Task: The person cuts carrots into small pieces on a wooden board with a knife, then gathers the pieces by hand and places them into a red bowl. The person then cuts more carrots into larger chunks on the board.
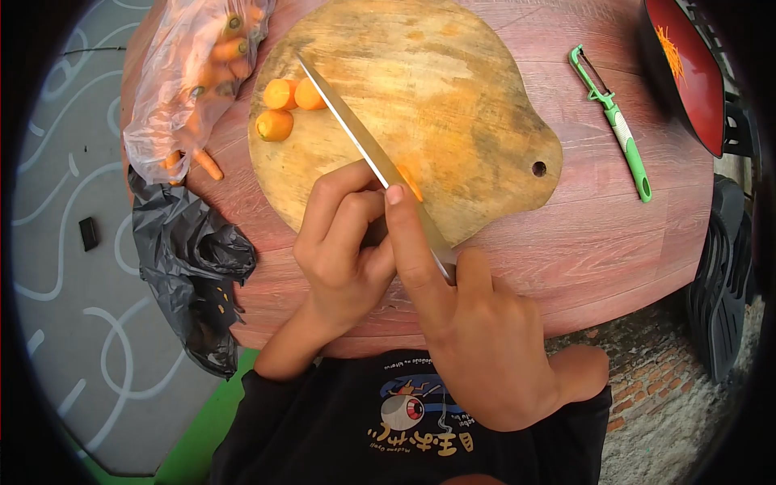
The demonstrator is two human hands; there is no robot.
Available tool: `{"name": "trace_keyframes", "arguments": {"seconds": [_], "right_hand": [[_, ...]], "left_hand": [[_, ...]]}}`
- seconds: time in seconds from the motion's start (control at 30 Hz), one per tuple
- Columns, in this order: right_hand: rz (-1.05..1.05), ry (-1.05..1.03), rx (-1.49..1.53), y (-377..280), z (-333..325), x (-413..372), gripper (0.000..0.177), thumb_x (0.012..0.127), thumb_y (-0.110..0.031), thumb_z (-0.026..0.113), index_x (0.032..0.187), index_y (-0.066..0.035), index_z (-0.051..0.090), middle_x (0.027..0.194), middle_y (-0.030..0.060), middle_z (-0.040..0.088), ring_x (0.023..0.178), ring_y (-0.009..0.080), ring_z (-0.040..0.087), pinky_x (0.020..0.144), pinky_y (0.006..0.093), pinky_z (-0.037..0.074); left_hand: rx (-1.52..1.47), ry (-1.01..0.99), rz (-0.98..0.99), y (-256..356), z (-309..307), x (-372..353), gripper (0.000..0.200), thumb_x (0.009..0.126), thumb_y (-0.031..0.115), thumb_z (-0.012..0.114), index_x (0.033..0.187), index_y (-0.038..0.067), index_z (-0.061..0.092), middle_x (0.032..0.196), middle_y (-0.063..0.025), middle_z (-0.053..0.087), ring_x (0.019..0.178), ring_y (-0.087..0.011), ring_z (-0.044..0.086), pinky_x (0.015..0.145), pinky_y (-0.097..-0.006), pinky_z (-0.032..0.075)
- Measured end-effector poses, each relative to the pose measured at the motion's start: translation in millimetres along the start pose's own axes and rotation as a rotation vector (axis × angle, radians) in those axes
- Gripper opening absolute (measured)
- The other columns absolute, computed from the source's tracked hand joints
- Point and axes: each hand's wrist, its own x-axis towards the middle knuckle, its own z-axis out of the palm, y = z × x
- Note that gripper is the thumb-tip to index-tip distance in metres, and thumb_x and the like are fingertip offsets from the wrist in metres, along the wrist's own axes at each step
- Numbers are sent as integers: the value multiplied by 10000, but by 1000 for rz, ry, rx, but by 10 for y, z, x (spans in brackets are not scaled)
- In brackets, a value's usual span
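Observation:
My right hand [485, 339] is wrapped round the handle of a kitchen knife [347, 113], its index finger stretched along the blade. The long blade slants up and left across a round wooden cutting board [453, 89]. Curled in beside the blade is my left hand [343, 234], at the board's near edge; whatever its fingers press on is hidden. A thin orange carrot slice [411, 183] shows just right of the blade. Three cut carrot chunks, one of them the nearest chunk [275, 125], sit at the board's left side.
A clear plastic bag [194, 89] of carrots lies at the upper left, above a crumpled black plastic bag [190, 259]. On the right are a green peeler [618, 129] and a red pan [699, 97] with orange shreds [669, 55]. Black utensils [719, 275] hang past the table edge.

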Motion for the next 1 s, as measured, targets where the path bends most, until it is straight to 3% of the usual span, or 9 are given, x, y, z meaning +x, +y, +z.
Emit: {"name": "trace_keyframes", "arguments": {"seconds": [0.03,0.07,0.13,0.37,0.43,0.53,0.6,0.83,1.0], "right_hand": [[-3,53,-68,-7,30,-5,688,889,-209,622,1545,-269,424,645,-7,419,417,91,464,350,253,366],[8,54,-57,-16,14,-6,688,889,-209,622,1545,-269,424,645,-7,419,417,91,464,350,253,366],[41,-56,77,-35,-82,0,711,908,-97,637,1567,-239,412,693,36,463,446,163,564,390,340,490],[2,-94,107,26,-226,82,552,946,-181,604,1480,-232,475,651,16,429,417,139,537,358,300,442],[-36,-177,-61,-10,-315,146,561,945,-183,604,1485,-237,461,640,21,421,405,139,529,357,308,442],[-49,-219,-148,-41,-267,148,567,937,-187,609,1480,-237,454,631,23,418,400,141,524,355,312,440],[-60,-193,-149,-27,-259,157,568,932,-188,614,1475,-238,455,628,23,417,399,141,523,353,312,438],[-8,-67,34,5,-174,167,549,917,-181,624,1443,-263,486,625,27,433,393,141,509,349,307,432],[-63,-129,43,64,-226,209,546,906,-178,645,1424,-263,497,621,30,458,391,143,510,347,314,437]], "left_hand": [[2,-12,5,6,2,-4,193,760,-6,816,865,-25,655,1023,-147,671,811,-246,671,620,-325,538],[21,1,5,16,8,-7,178,765,-9,803,865,-24,656,998,-142,670,787,-236,663,602,-317,526],[39,-1,13,25,15,-19,163,771,-12,791,865,-23,658,973,-138,669,763,-226,654,584,-310,514],[68,28,105,-82,51,-62,128,755,-23,738,862,-28,668,914,-135,663,707,-199,630,541,-289,470],[50,36,108,-61,29,-51,132,751,-20,739,862,-31,668,913,-139,665,708,-202,631,542,-291,469],[118,-63,47,-16,-13,-31,135,753,-23,735,872,-38,673,912,-145,669,716,-206,635,554,-291,474],[-14,47,76,-52,49,-42,140,753,-23,734,880,-42,679,907,-146,671,726,-208,641,562,-289,478],[-25,58,122,-259,91,-168,184,703,-40,723,880,-57,675,893,-161,662,758,-258,658,634,-336,522],[9,61,150,-73,58,-34,215,706,-41,744,911,-72,689,885,-171,657,791,-294,680,673,-360,555]]}}
